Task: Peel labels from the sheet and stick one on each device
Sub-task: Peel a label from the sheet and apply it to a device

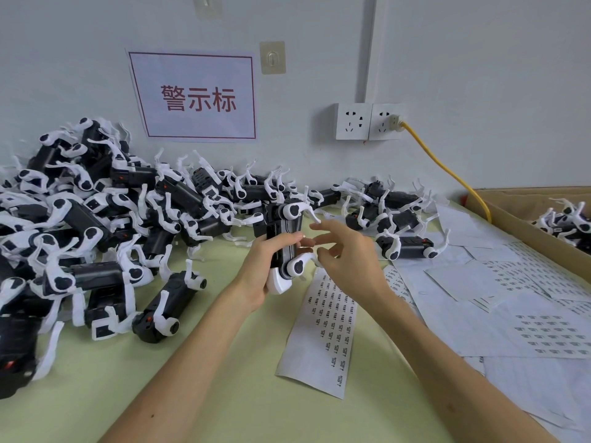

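Note:
My left hand (263, 270) grips a black-and-white legged device (285, 238), held upright above the table. My right hand (343, 251) hovers just right of it, fingers spread and extended toward the device's side; I cannot tell whether a label sits on a fingertip. A white label sheet (323, 334) with rows of small printed labels lies on the table below my right hand.
A large heap of the same devices (96, 225) covers the table's left and back. More label sheets (511, 298) spread at right. A cardboard box (524, 222) with devices stands far right. A yellow cable (447, 174) runs from the wall socket.

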